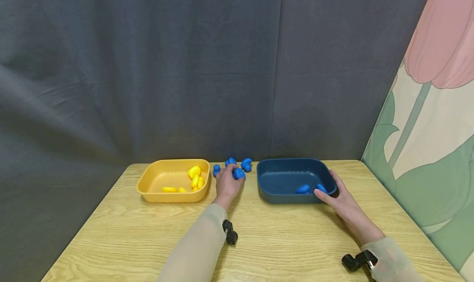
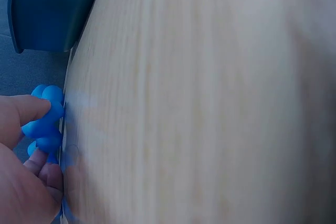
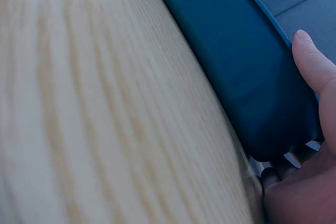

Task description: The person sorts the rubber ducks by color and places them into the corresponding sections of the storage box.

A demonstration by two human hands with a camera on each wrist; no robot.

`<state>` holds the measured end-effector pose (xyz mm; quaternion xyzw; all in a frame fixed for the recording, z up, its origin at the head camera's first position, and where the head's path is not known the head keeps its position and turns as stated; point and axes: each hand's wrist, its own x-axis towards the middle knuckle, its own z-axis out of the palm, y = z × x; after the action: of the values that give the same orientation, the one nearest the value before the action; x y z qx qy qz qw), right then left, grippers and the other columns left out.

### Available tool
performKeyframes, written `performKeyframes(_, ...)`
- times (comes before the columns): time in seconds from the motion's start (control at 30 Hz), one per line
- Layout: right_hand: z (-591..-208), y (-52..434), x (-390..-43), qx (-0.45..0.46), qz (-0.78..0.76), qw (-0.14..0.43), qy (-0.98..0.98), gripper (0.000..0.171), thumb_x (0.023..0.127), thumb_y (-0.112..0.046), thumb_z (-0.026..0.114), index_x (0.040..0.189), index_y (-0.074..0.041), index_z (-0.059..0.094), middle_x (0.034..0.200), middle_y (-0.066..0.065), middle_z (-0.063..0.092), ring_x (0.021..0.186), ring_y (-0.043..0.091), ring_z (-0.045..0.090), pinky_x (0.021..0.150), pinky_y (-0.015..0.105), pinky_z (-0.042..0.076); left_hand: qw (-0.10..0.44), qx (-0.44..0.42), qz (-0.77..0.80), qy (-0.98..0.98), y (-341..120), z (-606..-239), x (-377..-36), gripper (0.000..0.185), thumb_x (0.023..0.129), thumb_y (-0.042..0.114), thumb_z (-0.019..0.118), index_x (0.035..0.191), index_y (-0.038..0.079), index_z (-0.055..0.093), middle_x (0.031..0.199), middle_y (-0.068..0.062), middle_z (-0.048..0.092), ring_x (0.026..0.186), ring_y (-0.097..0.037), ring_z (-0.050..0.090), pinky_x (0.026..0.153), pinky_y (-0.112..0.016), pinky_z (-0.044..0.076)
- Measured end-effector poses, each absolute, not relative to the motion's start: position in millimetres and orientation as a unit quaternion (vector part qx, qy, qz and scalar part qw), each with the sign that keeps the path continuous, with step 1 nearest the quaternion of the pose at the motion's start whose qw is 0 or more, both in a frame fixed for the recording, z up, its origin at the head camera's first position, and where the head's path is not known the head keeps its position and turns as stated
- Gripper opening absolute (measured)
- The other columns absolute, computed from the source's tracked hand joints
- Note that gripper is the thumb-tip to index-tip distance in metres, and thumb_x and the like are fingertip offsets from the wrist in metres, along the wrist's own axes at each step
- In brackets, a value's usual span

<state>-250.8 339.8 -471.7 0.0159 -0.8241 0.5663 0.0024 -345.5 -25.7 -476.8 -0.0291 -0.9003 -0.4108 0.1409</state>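
While the left hand (image 1: 226, 184) lay on the table (image 1: 259, 241) between the two trays, its fingers (image 2: 29, 109) were curled round a blue piece (image 1: 238, 173) from the loose blue cluster (image 1: 231, 165) at its 12 o'clock. The yellow tray (image 1: 148, 187), at the hand's 9 o'clock, held several yellow pieces (image 1: 194, 177). The right hand (image 1: 338, 199) gripped the near right corner of the dark blue tray (image 1: 281, 193), thumb over the rim, fingers wrapped about the outer wall. Two blue pieces (image 1: 303, 189) lay inside, just beside that thumb. Background: grey curtain (image 1: 185, 68).
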Motion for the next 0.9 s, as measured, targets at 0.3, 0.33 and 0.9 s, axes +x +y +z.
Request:
performKeyframes(0.3,-472,340,-251,0.017,0.57,0.002,-0.822,0.109,0.11,-0.03,0.073,0.177,-0.016,-0.012,0.181,0.029,-0.009,0.164,0.056,-0.001,0.127,0.078,0.008,0.137,-0.026,-0.416,-0.898,-26,-478,-344,0.04,0.096,0.011,0.087,0.131,0.005,0.07,0.132,-0.02,0.07,0.128,-0.044,0.058,0.114,-0.057,0.045)
performKeyframes(0.33,-472,340,-251,0.017,0.57,0.002,-0.821,0.109,0.11,-0.03,0.073,0.177,-0.015,-0.012,0.181,0.029,-0.009,0.164,0.056,-0.001,0.127,0.077,0.008,0.138,-0.026,-0.42,-0.897,-26,-478,-344,0.039,0.096,0.011,0.087,0.131,0.005,0.07,0.132,-0.02,0.07,0.128,-0.044,0.059,0.115,-0.057,0.045)
performKeyframes(0.9,-473,341,-252,0.018,0.568,0.002,-0.823,0.11,0.11,-0.03,0.073,0.177,-0.016,-0.013,0.181,0.029,-0.009,0.165,0.055,-0.001,0.128,0.076,0.008,0.171,-0.079,-0.499,-0.846,-23,-467,-331,0.043,0.095,0.017,0.088,0.133,0.009,0.069,0.121,-0.013,0.071,0.114,-0.039,0.064,0.1,-0.054,0.053)
